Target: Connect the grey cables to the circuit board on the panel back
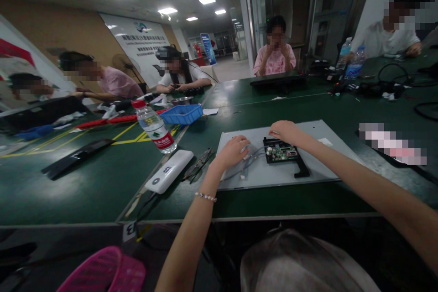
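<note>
A flat grey panel, like the back of a display, lies on the green table in front of me. On it sits a black plastic bracket holding a green circuit board, with thin grey cables running out to the left. My left hand is over the panel's left part beside the cables, fingers loosely bent and apart, with nothing visible in them. At the bracket's upper edge, my right hand has its fingers bent down and closed on it; the fingertips are partly hidden.
Left of the panel are eyeglasses, a white power bank with a cable, a water bottle and a blue tray. A black strip-shaped part lies farther left. A pink basket stands below the table edge. Several people sit around.
</note>
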Demonstrator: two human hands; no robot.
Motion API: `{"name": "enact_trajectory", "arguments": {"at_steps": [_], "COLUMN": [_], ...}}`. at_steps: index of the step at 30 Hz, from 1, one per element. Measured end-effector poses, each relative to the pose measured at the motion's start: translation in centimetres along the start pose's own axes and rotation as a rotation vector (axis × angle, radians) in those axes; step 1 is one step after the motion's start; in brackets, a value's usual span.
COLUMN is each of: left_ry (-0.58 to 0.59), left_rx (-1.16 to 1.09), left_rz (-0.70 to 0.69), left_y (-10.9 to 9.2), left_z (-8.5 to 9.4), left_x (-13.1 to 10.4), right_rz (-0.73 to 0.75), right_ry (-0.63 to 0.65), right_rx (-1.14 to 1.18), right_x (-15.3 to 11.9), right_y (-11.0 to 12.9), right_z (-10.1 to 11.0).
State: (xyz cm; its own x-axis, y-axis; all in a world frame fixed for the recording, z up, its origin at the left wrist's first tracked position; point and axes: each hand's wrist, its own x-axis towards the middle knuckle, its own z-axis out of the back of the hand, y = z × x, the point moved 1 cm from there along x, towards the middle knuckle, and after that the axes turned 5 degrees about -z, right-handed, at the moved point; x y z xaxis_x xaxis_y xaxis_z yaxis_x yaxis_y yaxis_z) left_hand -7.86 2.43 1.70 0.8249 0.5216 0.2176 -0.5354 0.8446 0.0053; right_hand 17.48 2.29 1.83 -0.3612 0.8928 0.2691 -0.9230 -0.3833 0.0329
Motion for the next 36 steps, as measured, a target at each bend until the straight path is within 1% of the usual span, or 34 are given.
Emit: {"name": "enact_trajectory", "arguments": {"at_steps": [4,9,15,19,24,27,30,33,36], "left_ry": [0.004,0.021,0.024,0.038,0.035,0.034,0.035,0.031,0.032], "left_rx": [-0.002,-0.005,-0.001,0.000,-0.008,-0.011,-0.007,0.000,0.002], "left_rz": [0.006,0.008,0.004,0.011,0.004,0.005,0.001,-0.011,-0.023], "left_y": [-0.2,-0.4,-0.3,-0.3,-0.3,-0.4,-0.5,-0.5,-0.5], "left_z": [0.1,0.3,0.2,0.2,0.3,0.3,0.2,0.2,0.1], "left_x": [0.0,0.0,0.0,-0.1,-0.1,-0.1,-0.1,0.1,0.2], "right_rz": [0.017,0.050,0.024,-0.005,-0.070,-0.102,-0.151,-0.258,-0.353], "right_ry": [0.073,0.072,0.060,0.046,0.023,0.011,0.066,0.122,0.133], "right_rx": [0.004,0.035,0.074,0.110,0.169,0.238,0.294,0.342,0.366], "right_x": [0.1,-0.2,-0.3,-0.3,-0.8,-2.2,-4.6,-7.4,-9.9], "right_y": [0.1,-0.3,0.1,-0.1,-1.4,-2.8,-4.9,-7.4,-9.5], "right_z": [-0.8,-0.9,-0.7,-0.4,0.8,1.7,2.1,2.0,1.3]}}
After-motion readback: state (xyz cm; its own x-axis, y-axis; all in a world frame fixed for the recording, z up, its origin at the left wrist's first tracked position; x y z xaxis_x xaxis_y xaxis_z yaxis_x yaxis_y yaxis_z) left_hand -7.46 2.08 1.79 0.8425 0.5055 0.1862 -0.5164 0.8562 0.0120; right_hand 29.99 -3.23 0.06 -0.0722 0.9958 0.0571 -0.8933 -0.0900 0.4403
